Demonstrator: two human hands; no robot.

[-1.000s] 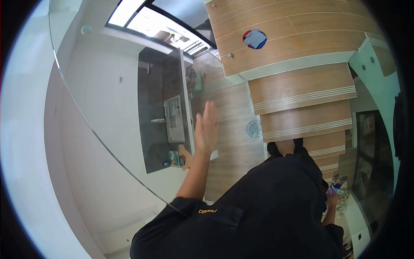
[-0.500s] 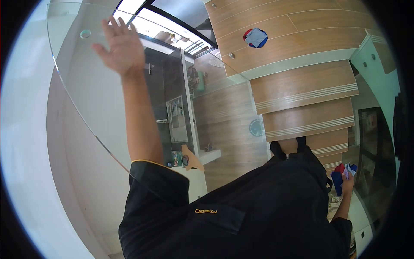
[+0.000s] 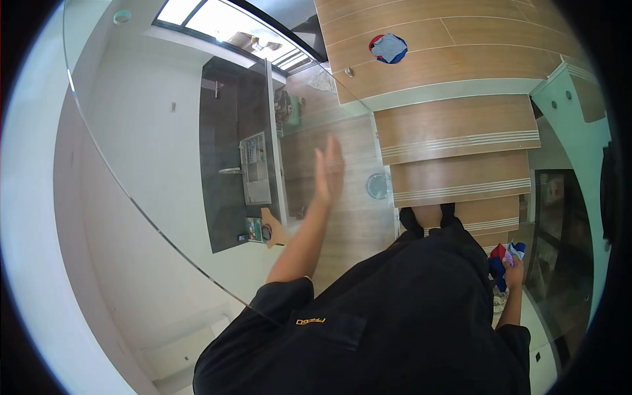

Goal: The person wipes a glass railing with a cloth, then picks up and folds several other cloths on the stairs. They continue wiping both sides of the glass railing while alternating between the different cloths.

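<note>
My left hand (image 3: 330, 172) is raised beside the clear glass panel (image 3: 135, 201), thumb apart and fingers stretched out, with nothing in it. It looks slightly blurred, and whether it touches the glass is not clear. Low at the right, my right hand (image 3: 513, 270) is closed round a bunch of red, blue and light cloths (image 3: 498, 264). Further up, a small pile of cloth (image 3: 389, 49), pale grey on top with red and blue edges, lies on the upper wooden floor (image 3: 474, 56).
Wooden stairs (image 3: 461, 125) with striped edges run down to my feet. Beyond the glass are a dark counter (image 3: 220, 131) with a sink (image 3: 255, 168) and a lower floor. A pale green panel (image 3: 576, 105) stands at the right.
My left hand has moved right and down, from the upper left of the glass to its middle, and turned edge-on. My right hand still holds the cloths. The view has shifted slightly.
</note>
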